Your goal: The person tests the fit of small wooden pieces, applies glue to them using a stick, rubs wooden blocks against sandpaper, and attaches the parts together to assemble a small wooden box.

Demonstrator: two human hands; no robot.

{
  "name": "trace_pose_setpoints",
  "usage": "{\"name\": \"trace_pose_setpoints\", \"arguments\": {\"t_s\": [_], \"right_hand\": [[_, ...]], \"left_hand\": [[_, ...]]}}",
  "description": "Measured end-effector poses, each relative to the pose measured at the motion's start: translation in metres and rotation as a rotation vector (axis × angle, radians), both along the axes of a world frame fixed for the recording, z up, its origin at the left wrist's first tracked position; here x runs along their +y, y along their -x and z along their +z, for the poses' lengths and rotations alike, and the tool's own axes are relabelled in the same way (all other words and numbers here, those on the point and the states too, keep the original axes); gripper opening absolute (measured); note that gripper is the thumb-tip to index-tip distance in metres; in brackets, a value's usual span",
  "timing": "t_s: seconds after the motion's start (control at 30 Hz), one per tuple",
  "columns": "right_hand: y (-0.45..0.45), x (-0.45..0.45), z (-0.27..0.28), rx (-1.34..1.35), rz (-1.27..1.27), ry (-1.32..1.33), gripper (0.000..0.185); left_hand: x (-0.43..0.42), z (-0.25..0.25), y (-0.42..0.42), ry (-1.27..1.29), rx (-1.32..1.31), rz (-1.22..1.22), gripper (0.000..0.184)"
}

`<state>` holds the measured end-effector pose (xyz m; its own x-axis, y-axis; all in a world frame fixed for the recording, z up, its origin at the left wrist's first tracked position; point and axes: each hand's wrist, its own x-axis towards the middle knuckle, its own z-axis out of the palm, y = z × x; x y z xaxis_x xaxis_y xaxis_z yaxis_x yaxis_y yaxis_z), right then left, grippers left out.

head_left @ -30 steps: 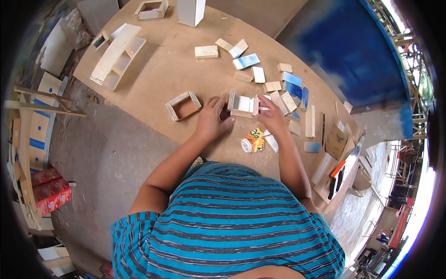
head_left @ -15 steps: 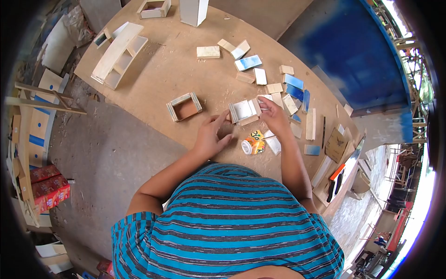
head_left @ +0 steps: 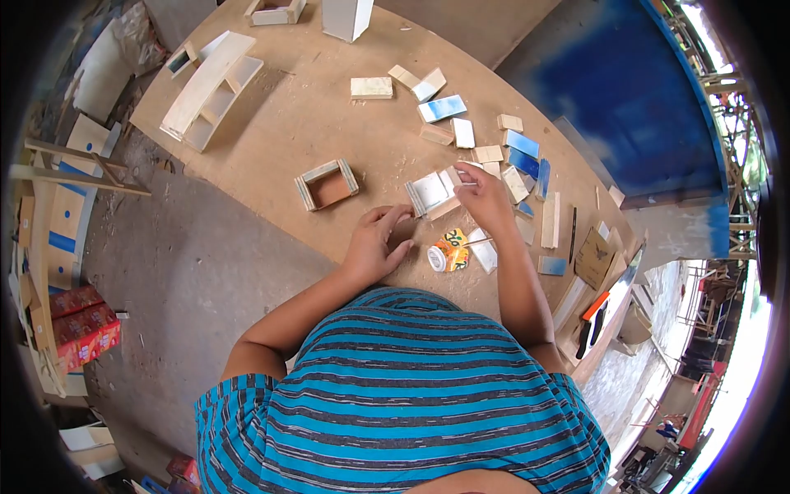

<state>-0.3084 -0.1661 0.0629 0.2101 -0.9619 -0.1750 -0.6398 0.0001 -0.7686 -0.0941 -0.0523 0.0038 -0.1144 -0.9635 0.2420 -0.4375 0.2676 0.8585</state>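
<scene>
A small wooden box [head_left: 434, 193] with a white inside lies on the table in front of me. At its right end, the fingers of my right hand [head_left: 485, 200] are bent and grip the edge. My left hand [head_left: 378, 243] is by the box's lower left corner, thumb and fingers apart, with nothing held in them; whether a fingertip touches the corner I cannot tell. A second small box [head_left: 327, 186], with a brown bottom, lies to the left. Close below the first box are a white-capped container with a yellow-orange label [head_left: 448, 252] and a white-faced piece [head_left: 484, 251].
Loose wood blocks [head_left: 442, 108], some painted blue, are scattered on the table [head_left: 288, 107] ahead and to the right. A shelf-like wooden piece [head_left: 210, 90] stands at the far left. An orange-and-black handled saw [head_left: 594, 317] lies near the right edge.
The box has tilted slightly, its right end shifting up and away with my right hand. My left fingers have come off its left side and lowered a little.
</scene>
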Motion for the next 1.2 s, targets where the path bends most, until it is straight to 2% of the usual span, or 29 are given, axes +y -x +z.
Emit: {"name": "trace_pose_setpoints", "arguments": {"t_s": [0.23,0.6,0.8,1.2], "right_hand": [[-0.001,0.001,-0.009,-0.099,-0.046,0.094,0.042],[-0.01,-0.006,0.0,0.018,0.019,0.08,0.039],[0.01,-0.027,-0.025,-0.019,0.017,-0.012,0.031],[0.008,-0.037,-0.01,0.077,0.112,-0.113,0.031]], "left_hand": [[0.001,-0.002,-0.001,0.053,-0.023,-0.019,0.049],[0.001,-0.001,-0.002,0.092,-0.052,-0.032,0.054],[0.001,0.0,-0.002,0.096,-0.072,-0.039,0.057],[0.002,-0.004,-0.002,0.097,-0.078,-0.051,0.057]]}}
